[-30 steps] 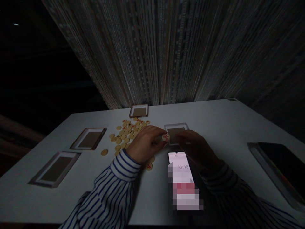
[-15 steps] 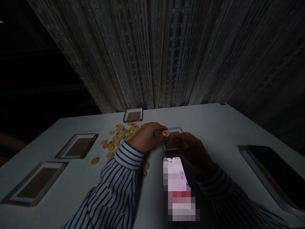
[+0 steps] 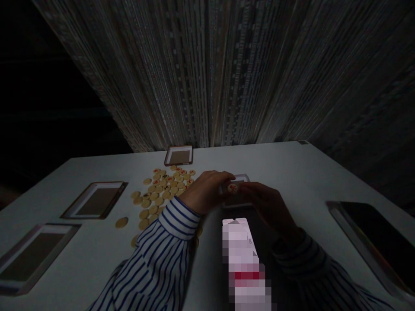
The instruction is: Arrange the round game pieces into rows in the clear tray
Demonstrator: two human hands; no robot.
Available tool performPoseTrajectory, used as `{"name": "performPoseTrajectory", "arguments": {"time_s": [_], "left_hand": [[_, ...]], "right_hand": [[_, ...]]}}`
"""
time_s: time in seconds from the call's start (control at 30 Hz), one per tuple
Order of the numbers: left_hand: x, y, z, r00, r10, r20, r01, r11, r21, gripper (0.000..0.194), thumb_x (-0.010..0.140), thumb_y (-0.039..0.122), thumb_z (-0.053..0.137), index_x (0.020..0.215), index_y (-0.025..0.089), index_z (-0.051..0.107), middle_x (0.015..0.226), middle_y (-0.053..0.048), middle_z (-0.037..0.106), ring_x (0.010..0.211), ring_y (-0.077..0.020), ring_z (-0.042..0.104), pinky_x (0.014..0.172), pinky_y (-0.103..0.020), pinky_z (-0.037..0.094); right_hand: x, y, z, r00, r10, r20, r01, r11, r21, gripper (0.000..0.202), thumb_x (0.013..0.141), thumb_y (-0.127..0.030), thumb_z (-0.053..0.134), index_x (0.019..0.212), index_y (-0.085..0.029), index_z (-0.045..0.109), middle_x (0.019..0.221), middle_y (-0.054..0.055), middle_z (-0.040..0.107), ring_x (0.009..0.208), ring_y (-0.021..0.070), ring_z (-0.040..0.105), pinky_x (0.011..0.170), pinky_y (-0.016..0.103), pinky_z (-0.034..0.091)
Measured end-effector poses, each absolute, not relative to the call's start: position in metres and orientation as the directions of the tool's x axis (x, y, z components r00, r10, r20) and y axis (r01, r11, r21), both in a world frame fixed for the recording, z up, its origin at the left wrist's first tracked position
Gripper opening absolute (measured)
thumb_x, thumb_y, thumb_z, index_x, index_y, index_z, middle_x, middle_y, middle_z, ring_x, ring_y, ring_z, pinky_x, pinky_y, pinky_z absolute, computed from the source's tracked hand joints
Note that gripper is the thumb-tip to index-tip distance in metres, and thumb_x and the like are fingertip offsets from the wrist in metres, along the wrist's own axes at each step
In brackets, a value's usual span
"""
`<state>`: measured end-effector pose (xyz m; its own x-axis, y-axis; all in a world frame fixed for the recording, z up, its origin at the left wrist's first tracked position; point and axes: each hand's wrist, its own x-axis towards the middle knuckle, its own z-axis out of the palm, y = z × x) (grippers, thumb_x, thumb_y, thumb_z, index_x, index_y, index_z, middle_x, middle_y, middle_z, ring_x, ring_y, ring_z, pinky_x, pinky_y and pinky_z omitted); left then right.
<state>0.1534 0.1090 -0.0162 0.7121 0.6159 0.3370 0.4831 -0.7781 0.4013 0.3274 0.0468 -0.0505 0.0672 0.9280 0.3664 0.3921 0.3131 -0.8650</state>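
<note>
A round wooden xiangqi piece [image 3: 232, 188] with a red character is held up between my two hands. My left hand [image 3: 207, 190] has its fingers above the piece and its thumb below, pinching it. From the other side, the fingertips of my right hand [image 3: 267, 203] meet the piece's right edge; its lower fingers are in shadow. Beneath both hands lies a shallow light-rimmed tray [image 3: 244, 177], partly covered by them. Left of my left hand spreads a heap of xiangqi pieces [image 3: 158, 188], some with red or black characters up; my sleeve hides part of it.
A lit phone [image 3: 241, 242] lies before me on the white table [image 3: 285, 168]. Similar trays stand at the back [image 3: 179, 156], left [image 3: 97, 200] and near left [image 3: 35, 255]. One loose piece [image 3: 121, 223] sits apart. A dark-screened tablet-like device [image 3: 376, 237] lies at right.
The piece has moved slightly right and down in the view, from my left hand's pinch to between both hands. My right fingertips have closed up to it. The view has shifted a little.
</note>
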Motion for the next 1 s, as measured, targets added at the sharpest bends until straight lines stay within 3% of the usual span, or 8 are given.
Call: {"name": "performPoseTrajectory", "arguments": {"time_s": [0.4,0.53,0.73,0.87,1.0], "left_hand": [[0.159,0.106,-0.018,0.742,0.573,0.348,0.425,-0.803,0.417,0.021,0.081,0.028,0.058,0.1,0.019,0.058,0.094,-0.004,0.067,0.087,-0.0163,0.059,0.079,-0.031,0.046],[0.159,0.106,-0.022,0.679,0.641,0.358,0.402,-0.733,0.549,0.025,0.078,0.026,0.062,0.102,0.019,0.059,0.095,-0.004,0.068,0.087,-0.0163,0.061,0.078,-0.03,0.047],[0.168,0.11,-0.033,0.554,0.789,0.266,0.316,-0.494,0.81,0.02,0.079,0.024,0.061,0.097,0.016,0.064,0.087,-0.004,0.071,0.08,-0.015,0.064,0.073,-0.027,0.049],[0.175,0.11,-0.037,0.498,0.846,0.192,0.191,-0.324,0.927,0.018,0.076,0.026,0.063,0.089,0.014,0.067,0.084,-0.006,0.071,0.077,-0.0152,0.065,0.068,-0.025,0.05],[0.177,0.109,-0.037,0.475,0.869,0.138,0.122,-0.22,0.968,0.017,0.074,0.024,0.064,0.087,0.013,0.069,0.082,-0.006,0.072,0.076,-0.0152,0.065,0.07,-0.026,0.051]], "right_hand": [[0.327,0.048,-0.049,0.11,0.957,0.27,0.15,0.252,-0.956,0.011,0.073,-0.027,0.064,0.081,-0.023,0.071,0.075,0.001,0.071,0.067,0.014,0.065,0.061,0.028,0.055],[0.329,0.049,-0.048,0.158,0.949,0.271,0.108,0.256,-0.961,0.01,0.071,-0.027,0.065,0.078,-0.023,0.07,0.074,0.001,0.071,0.065,0.0137,0.064,0.06,0.028,0.055],[0.33,0.051,-0.051,0.237,0.932,0.276,0.084,0.263,-0.961,0.011,0.069,-0.027,0.066,0.078,-0.022,0.07,0.073,0.001,0.071,0.064,0.0135,0.064,0.058,0.028,0.054],[0.33,0.05,-0.051,0.222,0.915,0.338,0.147,0.311,-0.939,0.013,0.071,-0.028,0.065,0.082,-0.022,0.069,0.078,0.001,0.071,0.066,0.0134,0.064,0.059,0.027,0.054],[0.33,0.048,-0.049,0.167,0.896,0.411,0.266,0.361,-0.894,0.017,0.074,-0.032,0.062,0.086,-0.022,0.069,0.085,0.003,0.071,0.075,0.0155,0.065,0.066,0.03,0.055]]}}
